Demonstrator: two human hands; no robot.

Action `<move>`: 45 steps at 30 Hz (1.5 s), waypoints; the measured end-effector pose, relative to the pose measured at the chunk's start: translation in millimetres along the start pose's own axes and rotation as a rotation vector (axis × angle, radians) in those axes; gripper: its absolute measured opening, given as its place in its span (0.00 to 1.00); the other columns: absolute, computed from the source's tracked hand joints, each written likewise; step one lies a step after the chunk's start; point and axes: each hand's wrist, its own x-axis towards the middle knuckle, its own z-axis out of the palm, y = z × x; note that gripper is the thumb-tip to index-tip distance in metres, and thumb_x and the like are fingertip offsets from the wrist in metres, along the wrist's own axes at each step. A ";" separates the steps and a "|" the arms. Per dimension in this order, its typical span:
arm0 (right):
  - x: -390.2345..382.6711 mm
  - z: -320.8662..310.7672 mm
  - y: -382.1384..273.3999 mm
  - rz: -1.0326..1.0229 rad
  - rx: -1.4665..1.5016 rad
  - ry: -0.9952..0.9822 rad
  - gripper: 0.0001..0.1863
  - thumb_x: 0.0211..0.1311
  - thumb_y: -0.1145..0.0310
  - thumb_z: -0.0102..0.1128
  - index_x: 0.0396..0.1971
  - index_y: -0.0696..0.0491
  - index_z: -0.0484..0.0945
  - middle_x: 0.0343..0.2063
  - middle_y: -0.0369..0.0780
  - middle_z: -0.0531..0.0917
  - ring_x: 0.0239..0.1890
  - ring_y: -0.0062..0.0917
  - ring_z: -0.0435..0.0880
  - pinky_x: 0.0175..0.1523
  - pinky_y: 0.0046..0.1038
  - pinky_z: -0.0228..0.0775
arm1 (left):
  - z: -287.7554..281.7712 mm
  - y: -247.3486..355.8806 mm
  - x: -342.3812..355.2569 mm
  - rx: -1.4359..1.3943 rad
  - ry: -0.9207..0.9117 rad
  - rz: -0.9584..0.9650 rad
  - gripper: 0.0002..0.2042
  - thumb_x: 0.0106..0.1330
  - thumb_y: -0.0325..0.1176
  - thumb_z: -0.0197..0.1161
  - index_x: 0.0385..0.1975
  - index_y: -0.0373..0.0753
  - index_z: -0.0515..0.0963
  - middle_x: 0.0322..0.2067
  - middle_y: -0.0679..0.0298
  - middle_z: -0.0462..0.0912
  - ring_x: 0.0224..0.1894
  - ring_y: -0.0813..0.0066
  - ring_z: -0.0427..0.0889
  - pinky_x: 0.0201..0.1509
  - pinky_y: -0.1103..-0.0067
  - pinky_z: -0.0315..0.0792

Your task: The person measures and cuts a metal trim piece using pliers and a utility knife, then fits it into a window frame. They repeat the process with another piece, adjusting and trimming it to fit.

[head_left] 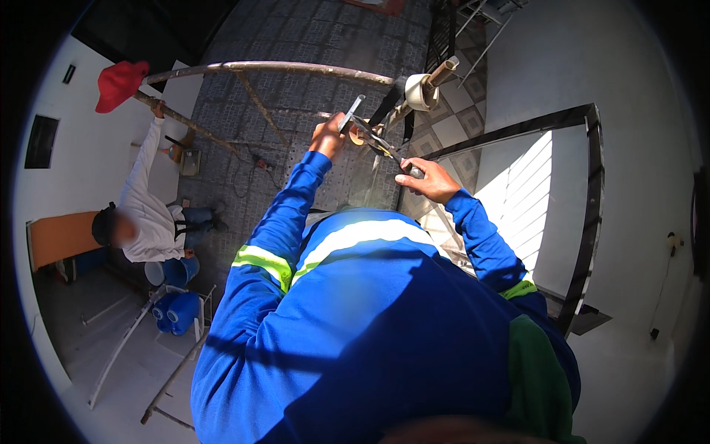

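Observation:
Both my arms, in blue sleeves with yellow-green reflective bands, reach out over a rusty scaffold pipe frame (274, 68). My left hand (328, 138) grips a short flat metal bar (355, 107) that points up and to the right. My right hand (427, 180) holds the near end of a long thin dark tool (381, 144) that runs up-left toward my left hand. The two meet close to a small brownish ring-shaped piece (358, 134). A pale roll of tape (418, 92) sits on a pipe end just beyond.
A person in a white shirt (151, 211) stands below at the left, one hand up on a scaffold pipe. A red cap (120, 83) hangs on that pipe's end. Blue buckets (176, 292) stand on the floor. A dark metal frame (588, 214) borders a white wall at the right.

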 end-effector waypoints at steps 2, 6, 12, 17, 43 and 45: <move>1.8 0.5 2.3 0.016 0.008 0.003 0.35 0.58 0.48 0.68 0.61 0.53 0.75 0.56 0.47 0.81 0.58 0.36 0.80 0.62 0.35 0.70 | -1.4 2.0 0.6 0.038 0.004 0.026 0.12 0.65 0.21 0.54 0.45 0.41 0.77 0.22 0.58 0.78 0.21 0.68 0.80 0.26 0.70 0.73; 4.4 3.6 7.5 -0.044 0.032 0.044 0.25 0.62 0.52 0.69 0.50 0.54 0.77 0.31 0.34 0.78 0.31 0.17 0.76 0.35 0.23 0.69 | -1.8 3.1 0.1 -0.005 -0.010 0.008 0.12 0.65 0.20 0.54 0.45 0.42 0.77 0.22 0.58 0.78 0.22 0.68 0.80 0.27 0.70 0.73; 4.6 2.6 2.7 -0.062 0.025 0.061 0.25 0.61 0.53 0.70 0.50 0.54 0.77 0.30 0.34 0.78 0.30 0.17 0.77 0.34 0.23 0.70 | 0.7 2.9 -0.8 0.016 -0.007 0.038 0.13 0.64 0.19 0.55 0.45 0.42 0.77 0.22 0.57 0.78 0.23 0.68 0.81 0.28 0.70 0.73; -0.7 -2.3 -9.3 0.052 -0.022 0.033 0.33 0.57 0.48 0.69 0.59 0.53 0.77 0.54 0.47 0.82 0.56 0.36 0.81 0.61 0.35 0.71 | 0.2 3.7 -1.1 0.039 0.005 0.042 0.13 0.63 0.19 0.55 0.45 0.42 0.77 0.23 0.55 0.79 0.23 0.66 0.81 0.29 0.69 0.73; 4.9 -1.9 8.2 0.016 -0.062 -0.049 0.26 0.55 0.56 0.70 0.54 0.47 0.80 0.48 0.51 0.84 0.51 0.39 0.84 0.56 0.38 0.74 | -2.3 1.8 -6.7 -0.027 -0.163 -0.040 0.11 0.70 0.40 0.62 0.42 0.39 0.78 0.24 0.57 0.80 0.26 0.62 0.80 0.30 0.68 0.73; 2.1 -1.1 4.8 0.010 -0.010 -0.082 0.26 0.57 0.56 0.69 0.56 0.47 0.79 0.50 0.49 0.83 0.52 0.37 0.83 0.57 0.37 0.74 | 6.1 -4.3 -7.0 0.142 -0.034 -0.051 0.11 0.69 0.42 0.63 0.43 0.44 0.79 0.29 0.49 0.83 0.34 0.46 0.84 0.36 0.62 0.75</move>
